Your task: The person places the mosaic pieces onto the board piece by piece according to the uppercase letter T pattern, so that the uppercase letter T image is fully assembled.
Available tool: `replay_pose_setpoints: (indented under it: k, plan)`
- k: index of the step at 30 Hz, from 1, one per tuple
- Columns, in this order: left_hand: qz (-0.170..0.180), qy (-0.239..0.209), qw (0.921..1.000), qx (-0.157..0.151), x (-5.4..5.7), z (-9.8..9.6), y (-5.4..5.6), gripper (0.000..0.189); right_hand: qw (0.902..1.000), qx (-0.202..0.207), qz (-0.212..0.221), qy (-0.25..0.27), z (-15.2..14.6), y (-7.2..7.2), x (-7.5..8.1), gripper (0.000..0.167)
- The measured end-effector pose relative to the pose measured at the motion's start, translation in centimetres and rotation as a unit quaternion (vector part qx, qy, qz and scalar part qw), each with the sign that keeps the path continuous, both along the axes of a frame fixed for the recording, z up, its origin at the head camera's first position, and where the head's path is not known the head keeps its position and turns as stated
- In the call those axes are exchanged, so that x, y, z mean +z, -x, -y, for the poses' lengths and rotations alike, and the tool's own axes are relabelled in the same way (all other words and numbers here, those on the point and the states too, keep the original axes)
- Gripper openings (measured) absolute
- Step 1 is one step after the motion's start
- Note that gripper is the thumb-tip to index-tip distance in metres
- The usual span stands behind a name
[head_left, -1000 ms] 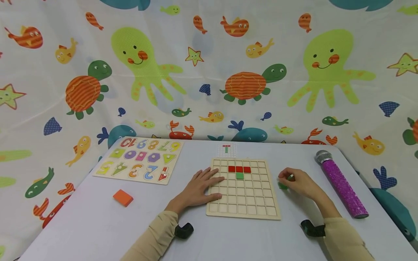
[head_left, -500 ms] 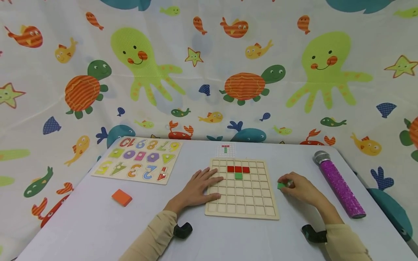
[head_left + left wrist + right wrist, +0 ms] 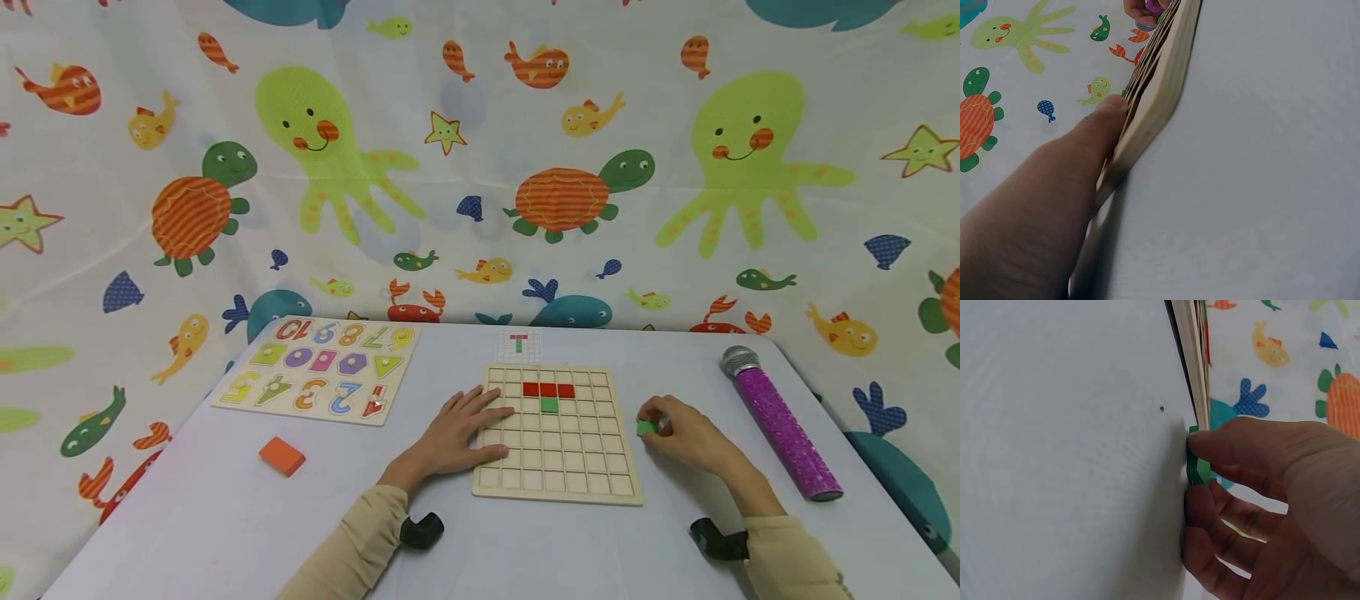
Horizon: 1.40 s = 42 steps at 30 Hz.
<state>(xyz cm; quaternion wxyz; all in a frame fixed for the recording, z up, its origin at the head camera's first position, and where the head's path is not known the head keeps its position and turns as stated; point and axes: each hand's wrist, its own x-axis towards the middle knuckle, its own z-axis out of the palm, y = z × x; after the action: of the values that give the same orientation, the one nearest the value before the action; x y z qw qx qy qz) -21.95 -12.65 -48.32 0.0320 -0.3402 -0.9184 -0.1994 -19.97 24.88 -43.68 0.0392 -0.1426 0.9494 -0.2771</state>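
Green tile [image 3: 644,427]: pinched in right grip [image 3: 686,429], just right of board [image 3: 566,460], probably for control. Left grip [image 3: 460,431]: spread over board's left edge, presumably against sliding.

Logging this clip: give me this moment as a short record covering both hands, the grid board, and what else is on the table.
Left hand: rests on the left side of the grid board, fingers spread
Right hand: pinches a green piece, just right of the board
Board contents: three red tiles in a row, one green tile below the middle one
Beyond board: pattern card with red squares across the top and green below
Left of board: number puzzle, orange block
Far right: purple microphone
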Motion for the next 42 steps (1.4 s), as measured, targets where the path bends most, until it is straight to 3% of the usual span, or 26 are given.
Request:
replay_pose_setpoints:
  k: [13, 17, 27, 34, 42]
  plan:
    - [-0.007, -0.009, 0.9999, -0.001, -0.1, 0.0, 0.0, 0.062, 0.9999, -0.010, -0.004, -0.001, 0.3, 0.3, -0.5, 0.024]
    - [-0.006, -0.009, 0.9999, 0.000, -0.2, 0.1, -0.1, 0.061, 0.9998, -0.009, 0.009, 0.015, 0.2, 0.5, -0.5, 0.026]
    - [-0.010, -0.013, 0.9999, -0.003, -0.1, 0.1, -0.1, 0.062, 0.9982, -0.007, 0.007, 0.059, 0.2, 0.9, 0.2, 0.010]
    - [-0.008, -0.009, 0.9999, 0.001, -0.1, 0.1, 0.0, 0.062, 0.9959, -0.021, -0.001, 0.088, 0.6, 1.2, 0.8, 0.014]
    - [-0.011, -0.013, 0.9998, -0.002, -0.1, 0.0, -0.1, 0.061, 0.9926, 0.003, 0.018, 0.120, 1.5, 1.4, 1.1, 0.019]
